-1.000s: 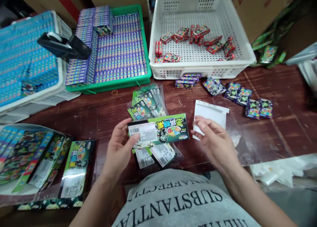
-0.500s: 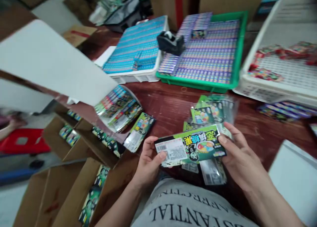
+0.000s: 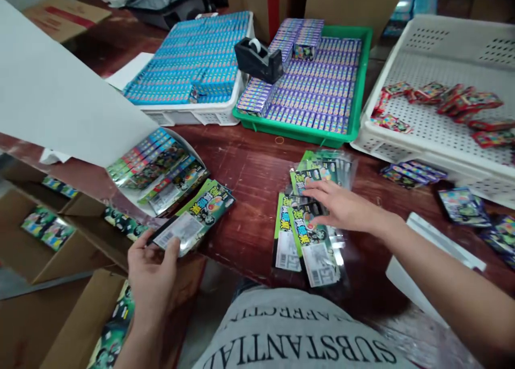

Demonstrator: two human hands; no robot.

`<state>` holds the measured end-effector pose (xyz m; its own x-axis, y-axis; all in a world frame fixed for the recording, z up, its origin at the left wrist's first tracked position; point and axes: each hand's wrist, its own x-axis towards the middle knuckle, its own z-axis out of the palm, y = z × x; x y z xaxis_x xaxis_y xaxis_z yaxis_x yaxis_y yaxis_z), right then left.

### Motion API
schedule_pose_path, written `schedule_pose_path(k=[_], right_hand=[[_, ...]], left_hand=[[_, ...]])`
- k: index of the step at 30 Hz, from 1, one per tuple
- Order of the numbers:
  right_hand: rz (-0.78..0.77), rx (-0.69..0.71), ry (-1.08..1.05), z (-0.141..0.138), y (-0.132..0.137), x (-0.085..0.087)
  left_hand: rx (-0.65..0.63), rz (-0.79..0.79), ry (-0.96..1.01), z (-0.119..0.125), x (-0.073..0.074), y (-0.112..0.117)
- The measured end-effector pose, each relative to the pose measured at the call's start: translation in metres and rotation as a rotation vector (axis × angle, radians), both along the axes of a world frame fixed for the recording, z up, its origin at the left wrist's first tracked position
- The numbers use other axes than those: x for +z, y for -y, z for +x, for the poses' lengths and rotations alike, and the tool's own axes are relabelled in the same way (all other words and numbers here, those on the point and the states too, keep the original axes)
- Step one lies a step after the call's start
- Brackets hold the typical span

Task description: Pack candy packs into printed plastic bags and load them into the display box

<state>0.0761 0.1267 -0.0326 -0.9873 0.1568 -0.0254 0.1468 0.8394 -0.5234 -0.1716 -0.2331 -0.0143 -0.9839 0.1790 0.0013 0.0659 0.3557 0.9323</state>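
My left hand [image 3: 155, 272] pinches the near end of a green-and-black candy packet [image 3: 189, 224], thumb on its white barcode label. That packet lies over another one, whose green edge shows beneath it. At the centre right, my right hand [image 3: 341, 205] reaches over a loose pile of similar candy packets [image 3: 317, 262] with its fingers stretched out and apart. Its fingertips are at the upper part of the pile, and whether they press on it is hard to tell. Clear plastic sticks out from several packets there.
An open white carton [image 3: 60, 85] with upright packets stands left. Behind are a white tray of blue boxes [image 3: 189, 58], a green tray [image 3: 298, 133] of purple boxes, a black tape dispenser [image 3: 259, 60] and a white crate [image 3: 438, 63] with red packets. Brown cartons [image 3: 80, 326] sit lower left.
The candy packet held in both hands has moved left onto the packet beside the carton, in my left hand alone. My right hand has let go and moved over the pile.
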Motion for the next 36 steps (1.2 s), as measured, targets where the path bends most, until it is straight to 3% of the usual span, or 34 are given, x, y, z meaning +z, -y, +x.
schedule_pose_path(k=[3,5,7,8,10,12,17,20,23,28,32,36], right_hand=[[0.140,0.012,0.119,-0.004,0.002,-0.001],[0.199,-0.041,0.130,-0.008,0.010,-0.002],[0.240,-0.077,0.111,-0.010,0.017,-0.006],[0.255,-0.088,0.101,-0.009,0.019,-0.008],[0.269,-0.099,0.087,-0.004,0.020,-0.013],[0.256,-0.116,0.069,0.004,0.020,-0.019],[0.167,-0.174,-0.008,0.017,0.021,-0.032],[0.128,-0.197,-0.051,0.018,0.023,-0.040],[0.118,-0.213,-0.098,0.017,0.024,-0.046],[0.129,-0.214,-0.208,0.022,0.030,-0.045],[0.151,-0.334,-0.266,0.025,0.037,-0.030],[0.167,-0.380,-0.229,0.021,0.043,-0.011]], left_hand=[[-0.108,-0.084,-0.148,0.031,0.008,-0.027],[-0.324,-0.058,-0.101,0.066,0.008,-0.064],[-0.687,-0.006,0.271,0.100,0.004,-0.107],[-0.781,0.022,0.518,0.113,0.001,-0.128],[-0.786,0.050,0.833,0.128,-0.004,-0.160],[-0.707,0.045,0.920,0.131,-0.008,-0.176],[-0.483,0.041,0.667,0.117,-0.007,-0.167],[-0.499,0.016,0.754,0.116,-0.006,-0.160],[-0.583,-0.001,0.793,0.120,-0.009,-0.165],[-0.883,0.029,0.505,0.122,-0.022,-0.177],[-1.053,-0.011,0.380,0.113,-0.022,-0.176],[-1.098,-0.092,0.279,0.105,-0.015,-0.178]])
